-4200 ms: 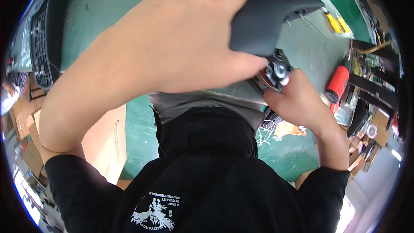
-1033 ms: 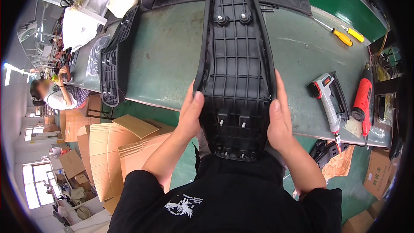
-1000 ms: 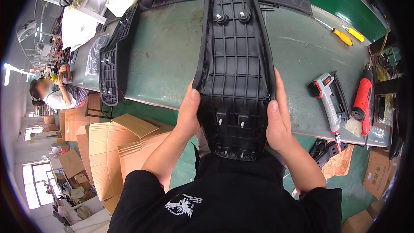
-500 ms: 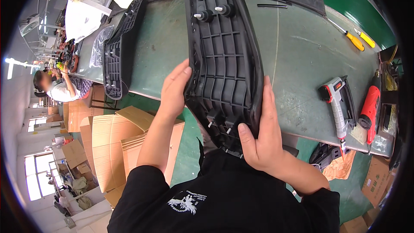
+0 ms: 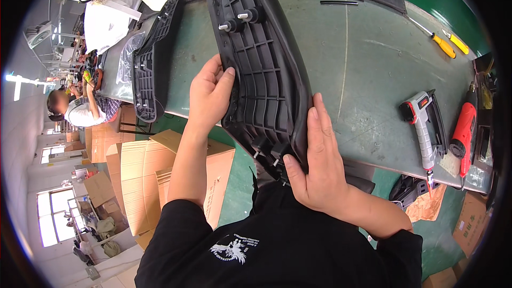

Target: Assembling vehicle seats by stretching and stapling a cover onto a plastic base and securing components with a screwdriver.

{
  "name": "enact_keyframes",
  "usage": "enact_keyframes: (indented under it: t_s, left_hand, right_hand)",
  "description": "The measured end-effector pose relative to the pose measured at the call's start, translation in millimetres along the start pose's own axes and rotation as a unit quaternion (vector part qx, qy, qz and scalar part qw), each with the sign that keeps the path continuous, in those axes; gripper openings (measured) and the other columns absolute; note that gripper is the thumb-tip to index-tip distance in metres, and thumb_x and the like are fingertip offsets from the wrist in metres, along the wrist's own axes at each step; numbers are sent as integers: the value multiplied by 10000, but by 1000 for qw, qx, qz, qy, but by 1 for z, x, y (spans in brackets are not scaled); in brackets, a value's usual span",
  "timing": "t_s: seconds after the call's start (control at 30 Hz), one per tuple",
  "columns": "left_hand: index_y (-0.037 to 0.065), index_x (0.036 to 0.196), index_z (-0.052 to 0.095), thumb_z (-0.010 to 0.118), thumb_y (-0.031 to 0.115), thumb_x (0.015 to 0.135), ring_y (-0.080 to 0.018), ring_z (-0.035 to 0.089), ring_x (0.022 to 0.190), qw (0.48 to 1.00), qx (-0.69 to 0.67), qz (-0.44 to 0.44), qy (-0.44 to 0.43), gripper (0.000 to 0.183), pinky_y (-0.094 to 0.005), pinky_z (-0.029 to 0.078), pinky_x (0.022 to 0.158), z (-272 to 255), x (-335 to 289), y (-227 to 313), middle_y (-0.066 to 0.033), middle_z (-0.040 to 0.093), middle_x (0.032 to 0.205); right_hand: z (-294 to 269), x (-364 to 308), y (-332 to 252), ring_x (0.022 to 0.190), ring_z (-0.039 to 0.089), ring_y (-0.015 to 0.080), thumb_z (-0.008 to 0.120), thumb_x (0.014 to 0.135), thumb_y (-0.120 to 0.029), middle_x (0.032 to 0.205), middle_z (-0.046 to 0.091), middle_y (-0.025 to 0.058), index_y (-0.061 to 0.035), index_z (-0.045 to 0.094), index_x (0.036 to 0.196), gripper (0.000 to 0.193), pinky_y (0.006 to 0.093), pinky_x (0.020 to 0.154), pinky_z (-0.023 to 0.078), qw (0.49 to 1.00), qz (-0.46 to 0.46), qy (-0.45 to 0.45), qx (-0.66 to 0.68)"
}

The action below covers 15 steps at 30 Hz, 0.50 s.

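A long black motorcycle seat (image 5: 258, 69) lies underside up before me, its ribbed plastic base showing. Threaded studs on black rubber mounts stick out near its far end, and smaller ones near its close end. My left hand (image 5: 212, 93) grips the left edge at mid-length, fingers curled and thumb on the rim. Against the right side, my right hand (image 5: 322, 162) lies with long straight fingers along the padded cover and its thumb over the near part of the base. The seat's near end is against my black shirt.
A second black seat (image 5: 152, 69) lies on the left of the green table (image 5: 368, 64). At the right are a staple gun (image 5: 424, 128), red heat gun (image 5: 465, 133), screwdriver (image 5: 442, 45) and yellow cutter (image 5: 457, 42). Cardboard boxes (image 5: 141, 181) stand lower left; another person (image 5: 80, 108) sits beyond.
The seat's far end has swung left, so it now slants. My left hand has moved slightly left and up with its fingers more curled; my right hand has followed the side leftward.
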<state>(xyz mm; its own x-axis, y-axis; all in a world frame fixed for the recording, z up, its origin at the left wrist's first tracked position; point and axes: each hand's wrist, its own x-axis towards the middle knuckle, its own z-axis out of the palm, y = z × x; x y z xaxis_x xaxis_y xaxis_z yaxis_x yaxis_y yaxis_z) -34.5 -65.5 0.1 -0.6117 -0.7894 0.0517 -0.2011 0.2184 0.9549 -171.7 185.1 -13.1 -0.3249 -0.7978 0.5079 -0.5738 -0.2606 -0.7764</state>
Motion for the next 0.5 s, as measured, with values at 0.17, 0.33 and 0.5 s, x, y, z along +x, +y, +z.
enact_keyframes:
  t_s: [0.17, 0.33, 0.5]
  left_hand:
    - [-62, 1586, 467, 520, -63, 1072, -104, 658, 1207, 998, -47, 9, -43, 517, -265, 507, 1051, 2, -7, 3, -90, 704, 1367]
    - [-56, 1638, 397, 498, -108, 1049, -120, 651, 1253, 996, -55, 9, -63, 599, -277, 496, 1087, -1, -10, 2, -111, 674, 1425]
    - [-53, 1654, 371, 496, -132, 1031, -149, 663, 1273, 994, -80, 9, -73, 640, -297, 502, 1099, 0, -12, 3, -126, 663, 1449]
  right_hand:
    - [0, 0, 4, 1525, 339, 650, 721, 910, -45, 1659, 253, 475, 138, 263, 1647, 887, 662, 1245, 329, 1000, 4, 2, 2]
    - [-2, 0, 4, 1519, 358, 644, 740, 904, -47, 1654, 267, 473, 148, 263, 1641, 900, 650, 1241, 345, 1000, 2, 3, 0]
    - [-3, 0, 5, 1516, 366, 641, 744, 901, -44, 1654, 273, 471, 156, 260, 1637, 903, 634, 1241, 354, 1000, 2, 5, -1]
